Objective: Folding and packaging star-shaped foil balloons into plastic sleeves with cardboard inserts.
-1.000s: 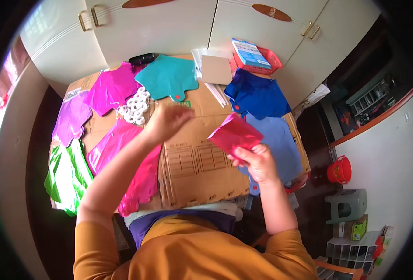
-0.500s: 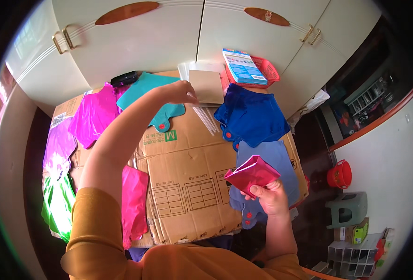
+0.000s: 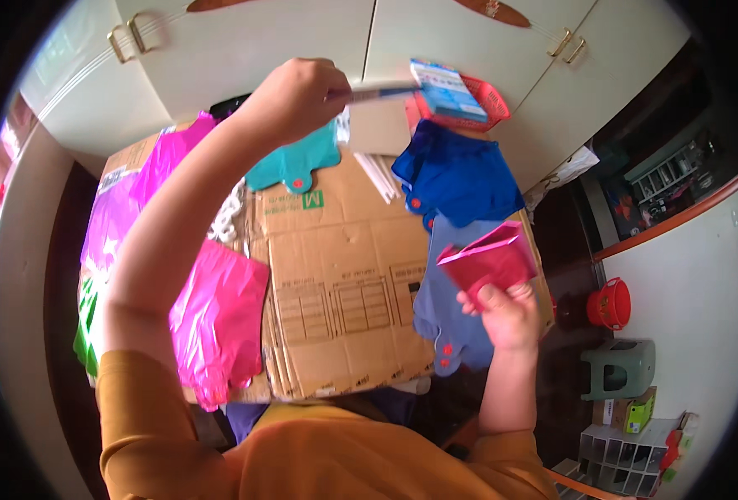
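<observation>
Head view, looking down on a work surface covered with flattened cardboard [image 3: 344, 283]. The left hand [image 3: 298, 96] is raised at the far side of the scene, fingers closed around the end of a thin blue stick [image 3: 381, 93] that points right; motion blur makes it hard to tell whether this is a pen, a straw or a similar slender item. The right hand [image 3: 507, 312] is held over the near right edge of the cardboard, thumb and fingers pinching the lower edge of a folded red packet [image 3: 490, 260], which stands slightly tilted above a grey-blue pouch [image 3: 444, 304].

Lying flat on the cardboard: a dark blue pouch [image 3: 461, 175] at far right, just beyond the grey-blue one; a teal pouch [image 3: 294, 162] at far centre, partly behind the left forearm; a bright pink pouch [image 3: 219, 321] at near left, overhanging the edge of the cardboard; further pink and purple pouches [image 3: 123, 212] at far left. Several white sticks [image 3: 379, 173] lie between the teal and dark blue pouches. A small brown card [image 3: 379, 127] lies beyond them.

At the far right, a red basket [image 3: 490, 104] holds a blue and white box [image 3: 444, 87]. White cupboard doors [image 3: 244, 42] close the far side. On the floor at right stand a red bucket [image 3: 609, 304] and a green stool [image 3: 619, 367].
</observation>
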### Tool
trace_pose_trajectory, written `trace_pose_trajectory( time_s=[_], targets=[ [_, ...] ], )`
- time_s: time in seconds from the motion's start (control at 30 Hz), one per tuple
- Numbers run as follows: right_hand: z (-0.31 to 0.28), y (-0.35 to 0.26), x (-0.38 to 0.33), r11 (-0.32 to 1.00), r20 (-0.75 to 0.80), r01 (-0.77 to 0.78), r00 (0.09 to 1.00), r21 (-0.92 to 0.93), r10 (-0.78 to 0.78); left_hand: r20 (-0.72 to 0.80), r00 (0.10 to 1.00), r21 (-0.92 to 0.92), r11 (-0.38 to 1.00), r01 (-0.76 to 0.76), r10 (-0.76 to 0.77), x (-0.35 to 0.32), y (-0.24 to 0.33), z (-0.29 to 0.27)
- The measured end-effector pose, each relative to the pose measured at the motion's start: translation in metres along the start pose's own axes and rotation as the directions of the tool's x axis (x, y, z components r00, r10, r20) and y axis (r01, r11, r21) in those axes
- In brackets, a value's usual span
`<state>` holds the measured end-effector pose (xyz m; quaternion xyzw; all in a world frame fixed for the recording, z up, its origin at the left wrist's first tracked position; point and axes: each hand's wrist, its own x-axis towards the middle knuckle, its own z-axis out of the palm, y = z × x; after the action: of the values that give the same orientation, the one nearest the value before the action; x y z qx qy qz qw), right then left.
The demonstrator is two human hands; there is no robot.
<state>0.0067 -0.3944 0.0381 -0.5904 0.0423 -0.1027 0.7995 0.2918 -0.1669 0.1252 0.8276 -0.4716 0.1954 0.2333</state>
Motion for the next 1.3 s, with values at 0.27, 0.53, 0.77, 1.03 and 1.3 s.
trace_pose_trajectory(
  time_s=[0.27,0.53,0.77,1.03,1.3],
  targets=[
    [0.032,0.029,-0.03,0.93,0.204,-0.296,0.918,-0.217,0.34,0.434,0.9,-0.218,0.975,0.052,0.049,-0.278,0.153,-0.032],
    [0.082,0.083,-0.102,0.799,0.204,-0.493,0.791,-0.343,0.576,0.084,0.859,-0.506,0.721,0.473,-0.505,-0.427,0.205,0.021],
    [0.102,0.094,-0.113,0.832,0.075,-0.413,0.879,-0.371,0.47,0.581,0.697,-0.812,-0.36,0.461,-0.42,-0.411,0.2,0.061],
    [0.08,0.076,-0.127,0.935,0.083,-0.294,0.945,-0.198,0.315,-0.063,0.978,-0.236,0.955,0.181,-0.201,-0.39,0.19,-0.01],
    [0.073,0.105,-0.158,0.702,0.169,-0.627,0.774,0.338,0.61,0.225,0.937,-0.294,0.936,-0.196,0.267,-0.353,0.145,-0.005]
  ],
)
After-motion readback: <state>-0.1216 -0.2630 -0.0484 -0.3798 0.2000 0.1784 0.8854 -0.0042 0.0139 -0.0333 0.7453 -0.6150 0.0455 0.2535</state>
